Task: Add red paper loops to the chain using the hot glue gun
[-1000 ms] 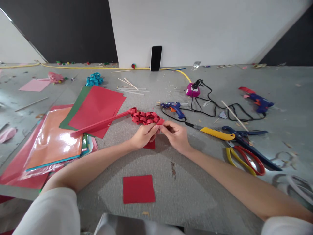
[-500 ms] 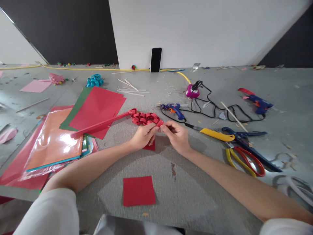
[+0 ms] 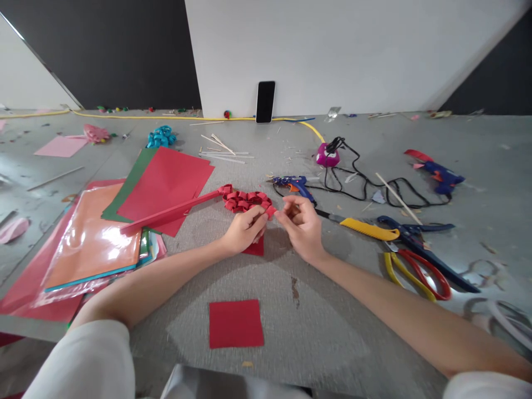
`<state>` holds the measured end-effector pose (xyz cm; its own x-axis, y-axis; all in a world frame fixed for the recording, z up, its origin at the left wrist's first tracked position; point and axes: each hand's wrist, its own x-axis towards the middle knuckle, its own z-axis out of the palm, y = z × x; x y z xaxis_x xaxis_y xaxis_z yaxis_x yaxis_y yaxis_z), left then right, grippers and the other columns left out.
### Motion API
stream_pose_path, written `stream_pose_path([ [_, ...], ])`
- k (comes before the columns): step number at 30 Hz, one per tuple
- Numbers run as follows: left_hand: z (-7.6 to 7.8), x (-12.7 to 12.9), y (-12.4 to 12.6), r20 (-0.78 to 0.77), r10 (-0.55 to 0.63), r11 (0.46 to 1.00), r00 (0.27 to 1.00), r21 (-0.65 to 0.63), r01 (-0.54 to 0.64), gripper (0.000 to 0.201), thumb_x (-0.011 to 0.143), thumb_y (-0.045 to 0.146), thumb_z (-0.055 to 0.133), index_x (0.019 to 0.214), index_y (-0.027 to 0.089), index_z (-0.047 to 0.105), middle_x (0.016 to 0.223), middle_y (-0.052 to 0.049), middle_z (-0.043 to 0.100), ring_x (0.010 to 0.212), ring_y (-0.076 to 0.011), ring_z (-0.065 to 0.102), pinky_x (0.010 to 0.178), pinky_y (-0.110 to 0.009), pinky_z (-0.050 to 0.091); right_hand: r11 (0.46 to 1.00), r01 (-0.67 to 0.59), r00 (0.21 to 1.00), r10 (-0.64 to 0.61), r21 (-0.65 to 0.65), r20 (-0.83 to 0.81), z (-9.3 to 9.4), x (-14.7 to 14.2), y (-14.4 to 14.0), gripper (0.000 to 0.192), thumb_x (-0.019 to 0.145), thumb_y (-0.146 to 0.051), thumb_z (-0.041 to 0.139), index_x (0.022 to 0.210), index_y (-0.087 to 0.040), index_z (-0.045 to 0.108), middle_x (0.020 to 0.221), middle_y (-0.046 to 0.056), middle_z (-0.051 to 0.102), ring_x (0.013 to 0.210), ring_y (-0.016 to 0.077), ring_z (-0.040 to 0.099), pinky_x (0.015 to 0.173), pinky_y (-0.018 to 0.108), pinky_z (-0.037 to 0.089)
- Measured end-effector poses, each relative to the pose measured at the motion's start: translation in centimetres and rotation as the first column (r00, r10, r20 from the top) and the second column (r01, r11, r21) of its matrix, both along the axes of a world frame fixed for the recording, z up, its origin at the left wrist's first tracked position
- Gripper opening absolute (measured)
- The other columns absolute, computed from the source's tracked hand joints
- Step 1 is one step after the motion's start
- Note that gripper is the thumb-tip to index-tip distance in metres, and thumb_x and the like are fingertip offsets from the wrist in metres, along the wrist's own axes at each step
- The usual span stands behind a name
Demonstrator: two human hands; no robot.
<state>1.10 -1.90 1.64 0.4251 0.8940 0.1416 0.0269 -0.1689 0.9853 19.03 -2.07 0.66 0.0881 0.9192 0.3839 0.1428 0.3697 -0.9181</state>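
A small piece of red paper point(image 3: 270, 211) spans the gap between my two hands. My left hand point(image 3: 246, 230) is closed, its thumb and fingers pinching the left side of that piece. My right hand point(image 3: 302, 228) holds the right edge near the thumb tip, with the forefinger bent and raised above it; the other fingers are partly hidden. Just beyond my left hand lies a cluster of red paper loops point(image 3: 245, 200), joined to a long red paper-covered stick point(image 3: 178, 210). Under my left hand a red paper square point(image 3: 255, 248) shows in part. Nearer me lies another red paper square point(image 3: 236, 324).
A blue glue gun point(image 3: 294, 185) lies beyond my right hand, its black cord trailing right. To the right are a yellow-handled cutter point(image 3: 368, 228), pliers-like blue cutters point(image 3: 432, 257) and scissors point(image 3: 419, 274). Coloured sheets point(image 3: 166, 183) lie left. A phone point(image 3: 265, 102) leans against the wall.
My right hand's forefinger has lifted upward, away from the thumb, and more of the small red paper piece shows. My left hand stays nearly in place.
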Motion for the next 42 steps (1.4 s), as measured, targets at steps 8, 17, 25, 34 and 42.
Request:
stream_pose_path([
  [8, -0.48, -0.14, 0.31, -0.051, 0.060, 0.996, 0.997, 0.069, -0.056, 0.031, 0.103, 0.046, 0.049, 0.087, 0.019, 0.051, 0.061, 0.006, 0.044, 0.052, -0.0068, 0.041, 0.052, -0.020, 0.034, 0.990, -0.138, 0.978, 0.135, 0.007, 0.160, 0.60, 0.28, -0.14, 0.028, 0.098, -0.052, 0.067, 0.098, -0.024, 0.073, 0.098, 0.005, 0.065, 0.087, 0.0183, 0.062, 0.076, 0.032, 0.053],
  [17, -0.16, -0.12, 0.16, -0.048, 0.082, 0.995, 0.995, 0.057, -0.080, 0.040, 0.100, 0.056, 0.055, 0.088, 0.018, 0.055, 0.067, 0.004, 0.045, 0.057, -0.0084, 0.040, 0.053, -0.021, 0.032, 0.992, -0.126, 0.986, 0.125, 0.001, 0.113, 0.52, 0.36, -0.04, 0.028, 0.100, -0.050, 0.065, 0.095, -0.024, 0.072, 0.094, 0.004, 0.065, 0.077, 0.0160, 0.060, 0.068, 0.030, 0.048],
  [25, -0.21, -0.14, 0.31, -0.036, 0.086, 0.989, 0.996, 0.127, -0.081, 0.035, 0.096, 0.051, 0.064, 0.093, 0.018, 0.057, 0.071, 0.005, 0.048, 0.061, -0.0080, 0.040, 0.059, -0.021, 0.033, 0.993, -0.115, 0.988, 0.111, 0.029, 0.111, 0.59, 0.32, 0.03, 0.023, 0.100, -0.045, 0.066, 0.093, -0.024, 0.074, 0.093, 0.004, 0.066, 0.081, 0.0173, 0.061, 0.074, 0.032, 0.049],
  [34, -0.65, -0.14, 0.14, 0.031, 0.063, 0.995, 0.998, 0.081, -0.066, 0.034, 0.098, 0.052, 0.063, 0.102, 0.019, 0.055, 0.067, 0.006, 0.050, 0.054, -0.0067, 0.041, 0.052, -0.020, 0.033, 0.993, -0.113, 0.987, 0.108, 0.041, 0.118, 0.74, 0.28, -0.01, 0.022, 0.099, -0.044, 0.067, 0.092, -0.025, 0.075, 0.092, 0.004, 0.068, 0.083, 0.0187, 0.062, 0.076, 0.034, 0.051],
  [42, -0.46, -0.34, 0.03, -0.007, 0.069, 0.993, 0.998, 0.097, -0.068, 0.039, 0.099, 0.058, 0.061, 0.100, 0.019, 0.057, 0.062, 0.007, 0.046, 0.053, -0.0073, 0.042, 0.051, -0.020, 0.037, 0.995, -0.102, 0.985, 0.098, 0.020, 0.140, 0.59, 0.32, 0.15, 0.028, 0.099, -0.050, 0.066, 0.093, -0.025, 0.076, 0.091, 0.004, 0.068, 0.082, 0.0185, 0.062, 0.071, 0.032, 0.049],
])
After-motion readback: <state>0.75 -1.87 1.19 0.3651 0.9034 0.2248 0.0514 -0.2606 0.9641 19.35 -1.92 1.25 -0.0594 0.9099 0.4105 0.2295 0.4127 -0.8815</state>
